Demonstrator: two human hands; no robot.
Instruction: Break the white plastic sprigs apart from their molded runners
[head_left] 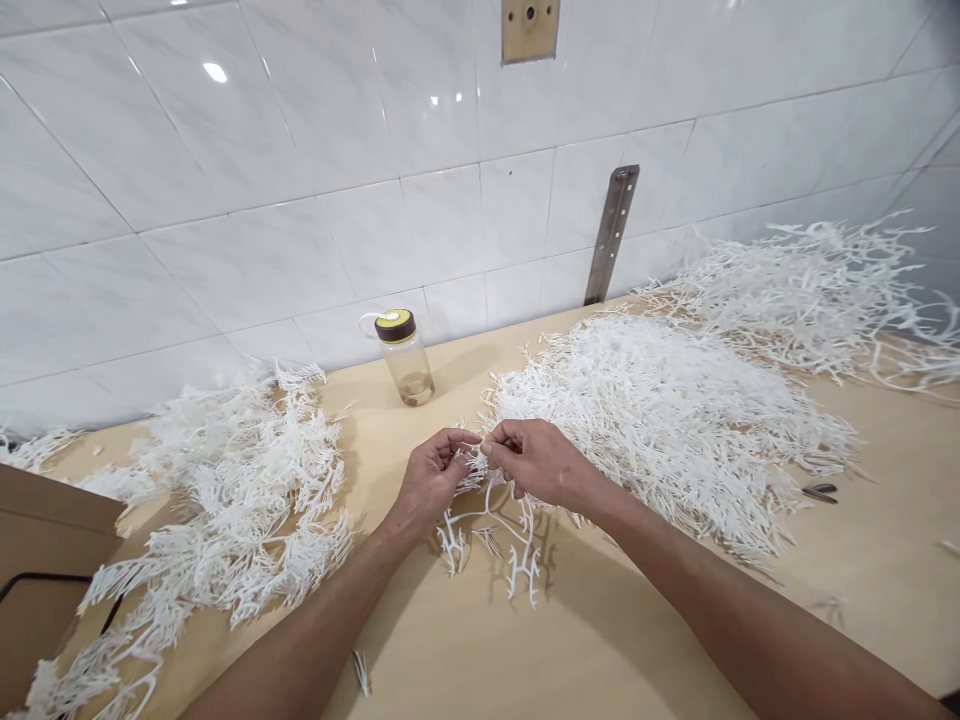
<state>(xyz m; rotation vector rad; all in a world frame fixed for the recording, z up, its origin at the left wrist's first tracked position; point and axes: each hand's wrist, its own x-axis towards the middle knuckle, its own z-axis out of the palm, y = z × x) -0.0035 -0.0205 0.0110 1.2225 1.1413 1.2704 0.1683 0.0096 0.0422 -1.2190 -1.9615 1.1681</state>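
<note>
Between my two hands is a white branched plastic sprig (491,505), its forked stems hanging down over the tabletop. My left hand (435,475) is closed in a pinch at the sprig's upper end, with small white tips showing by the thumb. My right hand (541,462) pinches the same end from the other side, fingertips nearly meeting those of the left. Exactly what lies between the fingertips is too small to make out. Just beyond my right hand spreads a large heap of thin white branched pieces (660,410).
Another white pile (247,480) covers the table's left side, and more long pieces (817,290) lie at the back right. A clear bottle (406,365) with a yellow-and-black lid stands near the tiled wall. A cardboard box (52,560) sits at left; a small dark tool (820,493) lies right.
</note>
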